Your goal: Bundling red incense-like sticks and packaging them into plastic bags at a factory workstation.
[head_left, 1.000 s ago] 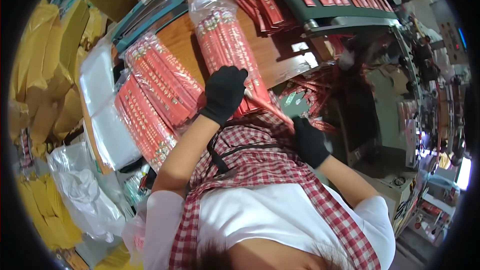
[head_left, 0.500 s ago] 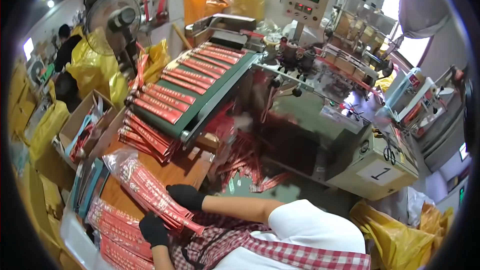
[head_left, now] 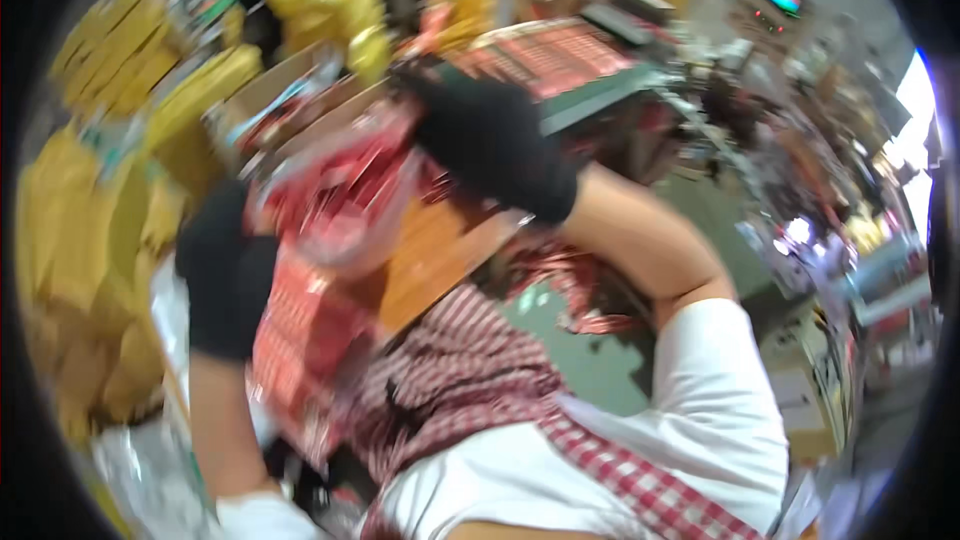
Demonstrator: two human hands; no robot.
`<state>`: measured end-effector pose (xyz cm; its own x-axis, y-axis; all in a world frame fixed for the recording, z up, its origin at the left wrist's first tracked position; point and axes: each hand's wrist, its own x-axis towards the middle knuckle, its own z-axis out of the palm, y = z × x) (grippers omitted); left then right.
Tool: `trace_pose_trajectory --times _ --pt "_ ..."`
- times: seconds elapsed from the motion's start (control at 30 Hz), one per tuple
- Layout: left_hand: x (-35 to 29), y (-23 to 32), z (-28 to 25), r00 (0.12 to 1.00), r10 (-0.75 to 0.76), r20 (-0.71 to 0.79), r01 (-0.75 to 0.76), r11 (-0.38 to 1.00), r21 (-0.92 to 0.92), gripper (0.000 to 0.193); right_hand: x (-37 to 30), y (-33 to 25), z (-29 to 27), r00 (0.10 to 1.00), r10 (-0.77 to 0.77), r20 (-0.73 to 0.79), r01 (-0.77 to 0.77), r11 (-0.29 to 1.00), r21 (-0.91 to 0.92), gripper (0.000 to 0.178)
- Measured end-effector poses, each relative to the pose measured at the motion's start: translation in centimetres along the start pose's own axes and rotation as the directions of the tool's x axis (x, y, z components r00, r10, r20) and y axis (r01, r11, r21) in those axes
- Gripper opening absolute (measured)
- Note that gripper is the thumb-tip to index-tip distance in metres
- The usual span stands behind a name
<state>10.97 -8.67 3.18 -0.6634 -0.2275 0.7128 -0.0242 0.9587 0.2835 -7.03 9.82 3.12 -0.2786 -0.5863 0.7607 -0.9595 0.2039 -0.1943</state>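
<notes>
A clear plastic bag point(head_left: 345, 230) filled with long red printed packets is tilted up between my two hands, its near end facing me. My left hand point(head_left: 225, 275), in a black glove, grips the bag's left side. Along its far right side my right hand point(head_left: 500, 145), also black-gloved, closes on the bag. Motion blur smears both hands, and their fingertips are hard to make out. Below the bag, more bagged red packets point(head_left: 300, 340) lie at the near left of the brown wooden table point(head_left: 430, 250).
Beyond the table, a green conveyor belt point(head_left: 590, 100) carries rows of red packets point(head_left: 570, 55). An open cardboard box point(head_left: 255, 100) stands to its left, near yellow bags point(head_left: 330, 0). Red scraps point(head_left: 590, 305) lie lower right of the table. Machinery point(head_left: 800, 150) fills the right.
My view has swung left. The bag of packets has been lifted and tilted from the tabletop. My hands have spread apart, the right one moving farther out.
</notes>
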Motion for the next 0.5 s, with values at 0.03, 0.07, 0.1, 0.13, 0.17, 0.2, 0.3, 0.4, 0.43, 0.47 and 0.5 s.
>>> trace_pose_trajectory --times 0.03,0.07,0.1,0.13,0.17,0.2,0.3,0.4,0.43,0.47,0.5 --pt "1.3 -2.1 0.7 0.992 0.098 -0.081 -0.096 0.995 0.028 0.020 2.0 1.7 0.6 0.987 -0.117 -0.113 0.121 0.992 0.030 0.045" --pt "0.6 -5.5 0.9 0.990 0.144 0.000 -0.143 0.985 0.098 0.031 3.3 2.5 1.5 0.979 -0.204 0.016 0.203 0.978 0.036 0.044" --pt "2.3 -4.2 0.0 0.925 -0.098 0.368 0.097 0.995 0.020 0.029 3.4 3.9 2.0 0.950 -0.268 0.161 0.270 0.963 0.009 0.043" --pt "2.7 -5.5 -0.7 0.890 -0.135 0.435 0.166 0.986 -0.034 0.021 3.8 2.8 2.2 0.952 -0.229 0.203 0.219 0.973 0.072 0.040" --pt "2.7 -7.5 -0.7 0.960 0.140 0.241 -0.152 0.988 0.032 0.016 4.6 1.9 1.8 0.950 -0.189 0.250 0.166 0.980 0.112 0.036" --pt "3.4 -7.3 -0.9 0.928 -0.088 0.361 0.187 0.950 -0.249 0.016 5.1 2.1 2.0 0.971 -0.193 0.141 0.177 0.977 0.120 0.035" --pt "6.0 -5.9 -3.6 0.940 -0.145 0.309 0.195 0.971 -0.136 0.024 7.3 -0.6 0.5 0.928 -0.366 -0.068 0.342 0.910 -0.236 0.045" --pt "5.7 -5.2 -3.8 0.856 -0.141 0.497 0.417 0.757 -0.503 0.020 4.9 -4.4 3.2 0.887 -0.462 0.027 0.461 0.887 0.036 0.076" --pt "4.9 -5.5 -3.6 0.844 -0.148 0.516 0.451 0.718 -0.531 0.018 3.0 -4.5 5.8 0.847 -0.520 0.113 0.516 0.854 0.067 0.068" --pt "3.9 -5.8 -3.4 0.820 -0.126 0.559 0.407 0.815 -0.413 0.019 1.6 -3.8 8.4 0.862 -0.450 0.235 0.461 0.888 0.011 0.057" --pt "2.7 -6.3 -3.0 0.797 -0.114 0.593 0.341 0.896 -0.285 0.020 1.6 -3.5 10.2 0.860 -0.379 0.342 0.420 0.906 -0.053 0.046"
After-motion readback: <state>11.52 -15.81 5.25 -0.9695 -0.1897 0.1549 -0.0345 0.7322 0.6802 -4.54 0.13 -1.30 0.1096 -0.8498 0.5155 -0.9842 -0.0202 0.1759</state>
